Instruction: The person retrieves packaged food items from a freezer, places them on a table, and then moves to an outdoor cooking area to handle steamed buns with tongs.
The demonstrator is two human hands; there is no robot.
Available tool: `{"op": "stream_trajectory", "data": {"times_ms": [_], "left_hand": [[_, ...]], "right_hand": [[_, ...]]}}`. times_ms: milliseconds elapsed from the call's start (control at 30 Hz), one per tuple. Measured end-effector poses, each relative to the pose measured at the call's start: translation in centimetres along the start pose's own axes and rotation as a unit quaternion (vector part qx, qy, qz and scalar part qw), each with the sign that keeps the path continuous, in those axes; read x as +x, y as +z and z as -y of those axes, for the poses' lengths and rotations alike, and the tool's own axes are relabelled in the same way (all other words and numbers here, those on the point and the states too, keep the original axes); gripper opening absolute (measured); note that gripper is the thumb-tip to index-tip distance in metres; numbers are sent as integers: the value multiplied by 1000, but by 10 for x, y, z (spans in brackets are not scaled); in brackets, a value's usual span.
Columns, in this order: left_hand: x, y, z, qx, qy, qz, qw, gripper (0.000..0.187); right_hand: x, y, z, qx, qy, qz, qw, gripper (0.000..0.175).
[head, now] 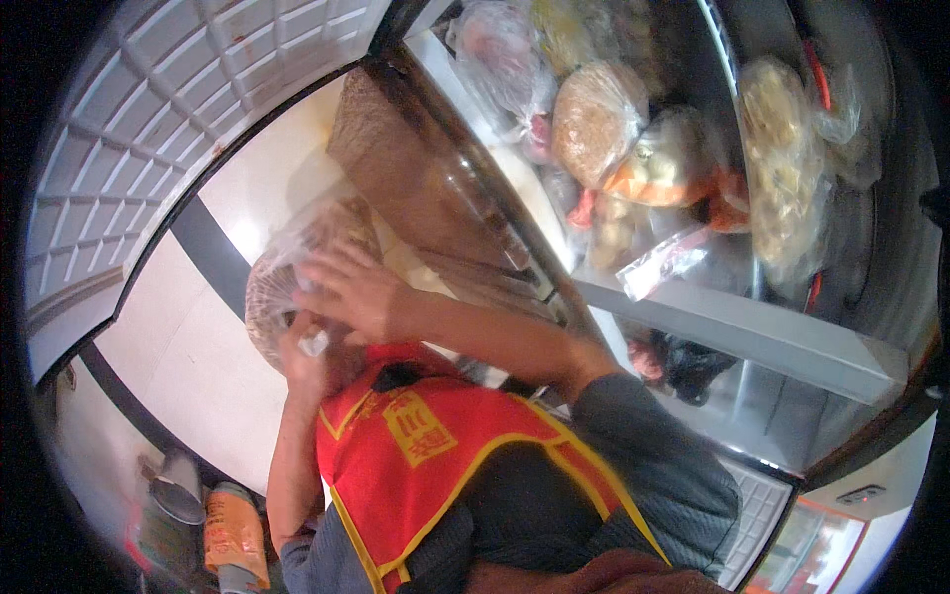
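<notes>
Gathered in my left hand (308, 353) is the whitish twisted neck of a clear plastic bag (263, 297) with brownish contents. My right hand (356, 293) lies over the bag with its fingers spread, touching the plastic; the motion blurs it. The bag hangs in front of my chest, above a pale floor with dark strips. I wear a red apron (445, 431) with yellow edging and yellow writing over dark grey sleeves. What is inside the bag cannot be made out clearly.
At the right, an open refrigerated cabinet holds a tan-filled bag (600, 122), a long bag of yellowish food (783, 163) and other bags behind a grey metal crossbar (735, 327). A white ridged panel (171, 111) stands upper left. A metal container (178, 486) and orange packet (234, 531) are lower left.
</notes>
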State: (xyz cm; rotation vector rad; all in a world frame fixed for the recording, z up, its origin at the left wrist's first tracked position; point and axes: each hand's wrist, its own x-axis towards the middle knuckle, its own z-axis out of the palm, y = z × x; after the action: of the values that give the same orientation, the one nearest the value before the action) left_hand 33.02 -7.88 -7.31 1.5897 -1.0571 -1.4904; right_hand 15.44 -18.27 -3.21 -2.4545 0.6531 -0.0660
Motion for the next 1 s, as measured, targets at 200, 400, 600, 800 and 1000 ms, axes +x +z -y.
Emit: {"op": "stream_trajectory", "data": {"times_ms": [200, 400, 600, 800, 1000], "left_hand": [[-3, 9, -5, -31, -26, -23, 999, 38], [-3, 10, -32, -12, -18, 31, 999, 29], [-7, 16, -28, 18, 31, 22, 999, 23], [-8, 18, -29, 27, 20, 24, 999, 18], [-13, 19, -27, 77, 34, 34, 996, 9]], "right_hand": [[5, 21, -8, 8, -9, 16, 1000, 86], [-3, 16, -13, 38, 29, 56, 997, 77], [2, 12, -13, 131, 70, 130, 980, 64], [4, 7, -9, 125, 100, 146, 976, 37], [3, 13, -13, 99, 107, 174, 974, 40]]}}
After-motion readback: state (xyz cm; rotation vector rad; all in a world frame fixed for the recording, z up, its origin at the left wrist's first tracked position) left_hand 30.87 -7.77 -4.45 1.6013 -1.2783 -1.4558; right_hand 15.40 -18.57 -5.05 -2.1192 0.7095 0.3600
